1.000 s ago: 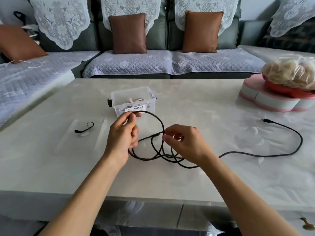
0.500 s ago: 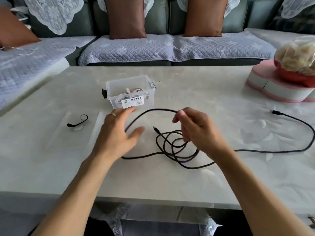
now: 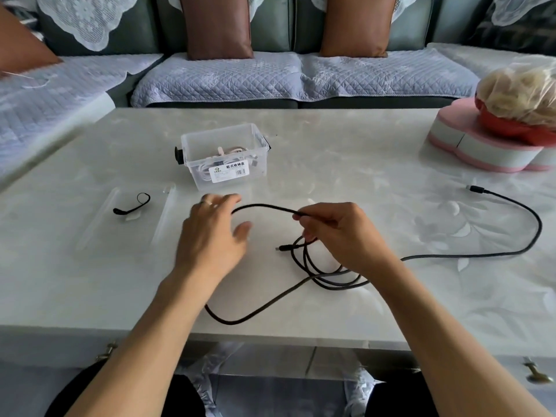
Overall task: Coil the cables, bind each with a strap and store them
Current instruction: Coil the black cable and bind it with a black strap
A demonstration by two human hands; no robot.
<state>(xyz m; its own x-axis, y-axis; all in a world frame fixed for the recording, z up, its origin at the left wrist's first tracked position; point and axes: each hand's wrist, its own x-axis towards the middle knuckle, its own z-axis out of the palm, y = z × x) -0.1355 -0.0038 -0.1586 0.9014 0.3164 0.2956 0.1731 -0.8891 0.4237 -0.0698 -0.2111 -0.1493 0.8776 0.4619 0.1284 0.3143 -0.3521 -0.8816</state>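
Observation:
A long black cable (image 3: 469, 254) lies on the marble table, partly looped in the middle, with one plug far right and the other plug near the loops. My right hand (image 3: 340, 236) pinches a raised stretch of the cable above the loose coils. My left hand (image 3: 213, 239) hovers with spread fingers just left of that arc, holding nothing. A black strap (image 3: 132, 206) lies on a clear lid (image 3: 99, 218) at the left. A clear storage box (image 3: 224, 155) holding white cables stands behind my hands.
A pink heart-shaped box (image 3: 469, 149) with a red bowl and bagged food sits at the far right. A sofa with brown cushions runs behind the table. The table's front edge is close below the cable's nearest loop.
My left hand has let go of the cable and opened. My right hand lifted a stretch of cable up and rightward; the coil has loosened and spread on the table.

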